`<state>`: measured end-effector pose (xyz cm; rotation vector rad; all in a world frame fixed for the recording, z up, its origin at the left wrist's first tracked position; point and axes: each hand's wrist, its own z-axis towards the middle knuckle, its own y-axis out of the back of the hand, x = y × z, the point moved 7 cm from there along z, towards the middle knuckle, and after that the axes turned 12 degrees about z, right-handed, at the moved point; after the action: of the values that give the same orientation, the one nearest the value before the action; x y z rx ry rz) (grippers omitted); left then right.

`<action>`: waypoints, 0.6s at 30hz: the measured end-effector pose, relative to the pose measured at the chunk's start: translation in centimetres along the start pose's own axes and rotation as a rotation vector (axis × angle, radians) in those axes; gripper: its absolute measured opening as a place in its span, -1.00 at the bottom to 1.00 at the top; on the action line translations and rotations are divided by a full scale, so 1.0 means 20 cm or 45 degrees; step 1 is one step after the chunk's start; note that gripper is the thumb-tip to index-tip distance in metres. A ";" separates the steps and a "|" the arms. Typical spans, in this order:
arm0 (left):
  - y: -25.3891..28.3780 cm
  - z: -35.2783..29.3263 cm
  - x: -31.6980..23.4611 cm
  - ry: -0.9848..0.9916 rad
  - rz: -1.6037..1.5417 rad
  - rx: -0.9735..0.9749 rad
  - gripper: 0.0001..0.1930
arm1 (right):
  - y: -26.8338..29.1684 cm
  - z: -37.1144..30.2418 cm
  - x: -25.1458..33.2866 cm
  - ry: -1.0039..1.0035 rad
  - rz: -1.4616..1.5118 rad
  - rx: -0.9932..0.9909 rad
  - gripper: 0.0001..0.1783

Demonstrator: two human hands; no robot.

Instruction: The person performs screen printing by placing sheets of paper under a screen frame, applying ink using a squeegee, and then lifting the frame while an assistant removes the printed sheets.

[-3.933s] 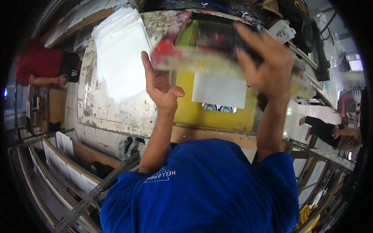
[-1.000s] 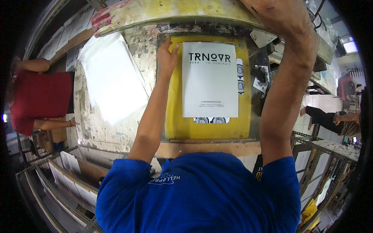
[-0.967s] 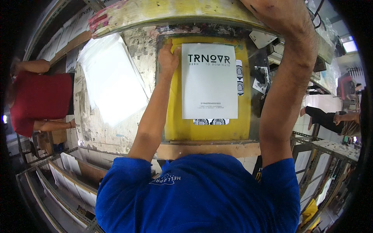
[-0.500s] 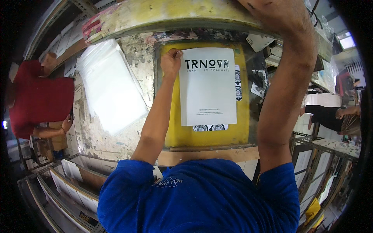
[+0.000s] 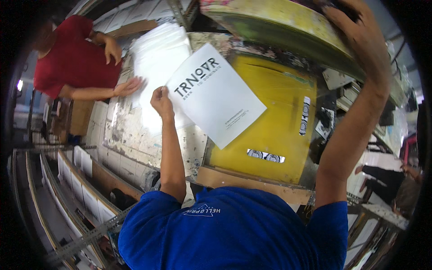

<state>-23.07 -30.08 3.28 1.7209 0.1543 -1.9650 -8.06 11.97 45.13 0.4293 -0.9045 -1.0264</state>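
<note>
My left hand [image 5: 163, 102] pinches the left edge of a flat white sheet [image 5: 218, 96] with black lettering, perhaps a plastic bag. The sheet lies slanted, partly over a yellow printing bed [image 5: 256, 130] and partly over a stack of plain white sheets [image 5: 157, 51]. Two strips with black-and-white round emblems show on the bed, a lower strip [image 5: 265, 155] and a right-hand strip [image 5: 304, 116]. At the upper right my right hand [image 5: 360, 42] is closed at the edge of a raised, yellow-stained screen frame [image 5: 288, 29]; its fingertips are partly cut off by the picture's upper edge.
Across the left side of the paint-spotted table [image 5: 119, 130] stands a person in a red shirt [image 5: 74, 56], one hand [image 5: 129, 86] reaching beside the stack. Shelving racks [image 5: 67, 193] with white panels fill the lower left. Another person [image 5: 387, 180] is at the far right.
My left hand has moved the printed sheet leftward off the bed's middle and tilted it, uncovering the emblem strips. The person in red has brought a hand to the stack. My view has turned.
</note>
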 end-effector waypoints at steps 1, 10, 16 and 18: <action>0.11 0.02 0.04 0.019 -0.038 -0.063 -0.89 | 0.01 0.00 -0.05 0.013 -0.008 -0.016 -0.56; 0.99 0.15 0.31 0.311 0.489 -0.756 -0.56 | 0.05 0.02 -0.52 -0.105 0.218 0.046 -0.57; 0.52 -0.21 -0.36 -0.889 0.933 -0.538 -0.58 | 0.06 0.00 -0.55 -0.138 0.134 -0.005 -0.55; 0.21 -0.38 -0.40 -0.926 0.896 -0.184 -0.61 | 0.08 0.01 -0.56 -0.110 0.135 -0.012 -0.55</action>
<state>-13.97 -28.15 10.55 0.7217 -0.4867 -1.8159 -9.75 22.52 41.28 0.3277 -0.9890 -0.9574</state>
